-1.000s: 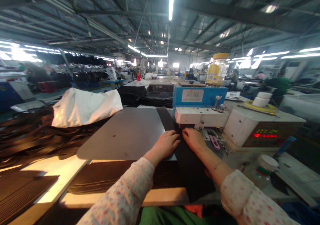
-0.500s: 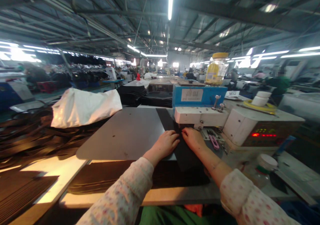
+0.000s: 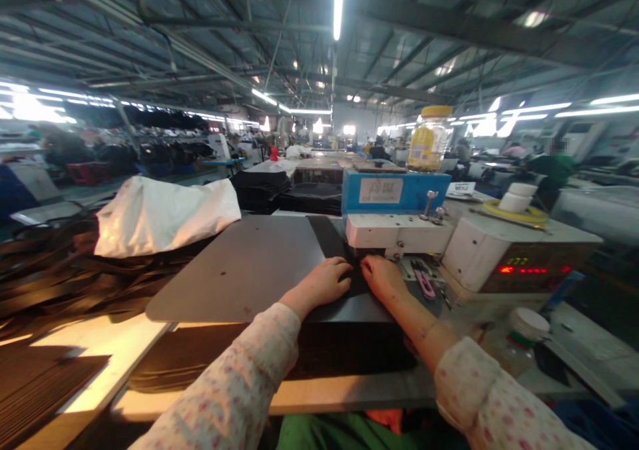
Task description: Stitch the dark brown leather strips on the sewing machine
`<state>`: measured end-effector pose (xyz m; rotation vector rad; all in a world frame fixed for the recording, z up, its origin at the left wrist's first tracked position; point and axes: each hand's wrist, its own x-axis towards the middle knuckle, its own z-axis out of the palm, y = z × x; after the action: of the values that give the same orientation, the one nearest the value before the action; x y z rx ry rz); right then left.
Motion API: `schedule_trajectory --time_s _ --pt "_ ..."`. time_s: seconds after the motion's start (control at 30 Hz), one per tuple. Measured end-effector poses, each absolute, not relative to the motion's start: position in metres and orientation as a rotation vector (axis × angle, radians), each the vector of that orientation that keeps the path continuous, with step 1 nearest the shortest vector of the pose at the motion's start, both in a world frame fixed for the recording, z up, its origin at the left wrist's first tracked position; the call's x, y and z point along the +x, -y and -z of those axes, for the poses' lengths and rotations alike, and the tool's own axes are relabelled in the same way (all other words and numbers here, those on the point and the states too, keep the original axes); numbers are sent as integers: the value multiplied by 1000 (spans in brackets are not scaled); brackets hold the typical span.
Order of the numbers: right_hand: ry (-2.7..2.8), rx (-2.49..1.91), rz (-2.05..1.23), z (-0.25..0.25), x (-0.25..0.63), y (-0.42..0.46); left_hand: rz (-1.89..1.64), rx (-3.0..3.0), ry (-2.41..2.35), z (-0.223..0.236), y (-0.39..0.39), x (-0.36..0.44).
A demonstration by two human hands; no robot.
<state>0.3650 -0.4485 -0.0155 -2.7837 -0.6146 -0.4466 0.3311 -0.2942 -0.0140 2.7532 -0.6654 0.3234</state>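
Observation:
A black fabric strip point(image 3: 325, 235) runs across the grey metal plate point(image 3: 239, 270), beside and partly under the white arm of the sewing machine point(image 3: 399, 231). My left hand point(image 3: 322, 283) lies palm down over the strip and the plate, fingers stretched forward and slightly bent. Just right of it, my right hand point(image 3: 383, 278) has its fingers curled in at the strip's edge, close to the machine's needle area. The fingertips there are partly hidden. Pink-handled thread snips point(image 3: 425, 282) lie right of my right hand.
A stack of dark fabric pieces point(image 3: 200, 357) lies below the plate. A white cloth point(image 3: 167, 217) and piled brown straps point(image 3: 50, 270) are at left. The control box point(image 3: 529, 263) and a lidded jar point(image 3: 528, 327) stand at right. A yellow-capped jar point(image 3: 429, 138) tops the machine.
The strip's near end, which hung past the plate's front edge, has moved forward onto the plate. My left hand has shifted slightly left. The control box display reads differently.

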Motion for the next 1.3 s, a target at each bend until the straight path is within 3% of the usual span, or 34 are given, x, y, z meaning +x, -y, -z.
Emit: schedule_trajectory --time_s 0.63,1.0,1.3 --pt "620 -2710 352 13 361 451 -340 3012 392 9 277 368" --pt "771 -2367 396 29 331 470 -297 3185 527 -3 276 357" --pt "750 -2050 315 28 303 481 -463 3130 318 -2 258 332"
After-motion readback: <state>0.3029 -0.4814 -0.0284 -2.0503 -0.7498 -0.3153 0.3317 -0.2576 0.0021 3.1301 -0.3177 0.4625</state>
